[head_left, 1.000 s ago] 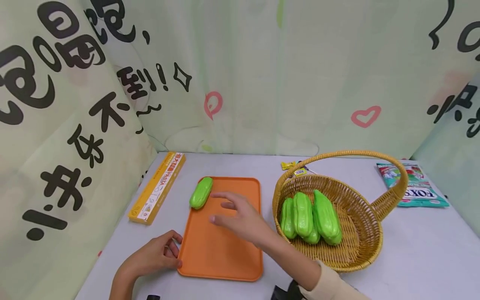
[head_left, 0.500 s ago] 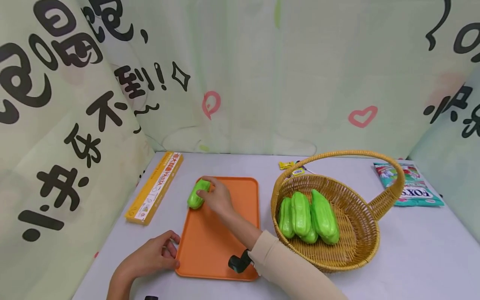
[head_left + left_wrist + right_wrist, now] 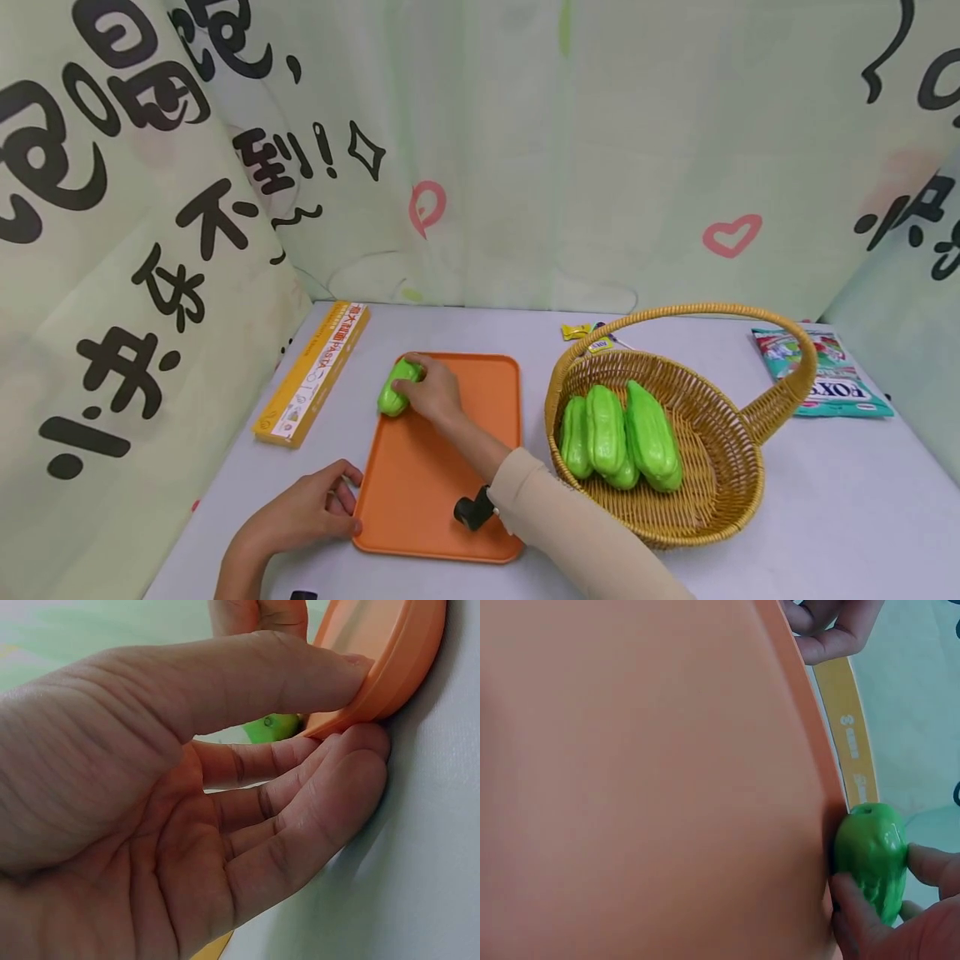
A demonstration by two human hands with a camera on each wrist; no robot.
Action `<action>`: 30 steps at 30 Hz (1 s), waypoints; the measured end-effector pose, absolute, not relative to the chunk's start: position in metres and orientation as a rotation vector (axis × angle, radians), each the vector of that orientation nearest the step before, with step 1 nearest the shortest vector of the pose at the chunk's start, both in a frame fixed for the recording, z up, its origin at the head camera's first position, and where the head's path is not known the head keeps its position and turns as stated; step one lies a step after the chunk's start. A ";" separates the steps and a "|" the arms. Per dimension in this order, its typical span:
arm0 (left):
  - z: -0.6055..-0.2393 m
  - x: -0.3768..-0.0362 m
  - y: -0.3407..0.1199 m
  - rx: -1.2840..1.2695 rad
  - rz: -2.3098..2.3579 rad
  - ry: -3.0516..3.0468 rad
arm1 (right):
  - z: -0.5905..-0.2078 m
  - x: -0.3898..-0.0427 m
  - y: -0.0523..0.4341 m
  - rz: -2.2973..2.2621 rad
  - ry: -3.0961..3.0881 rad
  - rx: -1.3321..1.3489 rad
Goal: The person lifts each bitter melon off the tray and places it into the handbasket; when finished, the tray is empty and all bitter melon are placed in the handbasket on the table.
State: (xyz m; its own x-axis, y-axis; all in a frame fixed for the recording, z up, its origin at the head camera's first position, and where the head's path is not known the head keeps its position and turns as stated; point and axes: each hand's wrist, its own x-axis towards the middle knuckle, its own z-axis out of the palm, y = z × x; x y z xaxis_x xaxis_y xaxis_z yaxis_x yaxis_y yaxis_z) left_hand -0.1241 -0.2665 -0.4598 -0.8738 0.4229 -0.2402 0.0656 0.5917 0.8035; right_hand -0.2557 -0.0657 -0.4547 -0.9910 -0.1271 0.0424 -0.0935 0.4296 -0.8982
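At the tray's far left corner, my right hand (image 3: 432, 389) pinches a shiny green ribbed vegetable (image 3: 393, 396) between thumb and fingers. In the right wrist view the vegetable (image 3: 871, 851) lies along the tray's rim, with fingers on both sides of it. My left hand (image 3: 302, 512) grips the near left edge of the orange tray (image 3: 420, 500). The left wrist view shows the left thumb (image 3: 300, 675) over the tray's rim (image 3: 409, 667), with the other fingers against its outer side and underneath.
Right of the tray stands a wicker basket (image 3: 738, 508) with a tall handle, holding several similar green vegetables (image 3: 652, 437). A yellow pasta box (image 3: 313, 375) lies at the left. Small yellow wrappers (image 3: 576, 331) and a teal FOX'S bag (image 3: 828, 375) lie behind the basket.
My right hand has moved left and forward from above the tray onto the green vegetable and taken hold of it. My left hand has stayed at the tray's edge.
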 end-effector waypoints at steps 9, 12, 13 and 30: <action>-0.463 -0.123 -0.267 0.381 1.213 2.389 | -0.451 -0.249 -0.062 -1.777 2.460 -0.176; -0.463 -0.124 -0.267 0.378 1.205 2.395 | -0.438 -0.238 -0.059 -1.913 2.273 -0.193; -0.462 -0.124 -0.267 0.378 1.202 2.395 | -0.432 -0.233 -0.058 -1.963 2.192 -0.203; -0.461 -0.125 -0.267 0.391 1.190 2.419 | -0.353 -0.124 0.063 -1.856 1.935 -0.662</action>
State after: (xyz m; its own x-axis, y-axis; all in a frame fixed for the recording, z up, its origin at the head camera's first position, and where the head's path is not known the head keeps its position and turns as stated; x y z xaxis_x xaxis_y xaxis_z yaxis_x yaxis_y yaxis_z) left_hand -0.1247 -0.2666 -0.4609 -0.8748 0.4210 -0.2398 0.0670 0.5952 0.8007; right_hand -0.1244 0.0632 -0.3528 -0.8176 -0.5735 0.0509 -0.0748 0.0180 -0.9970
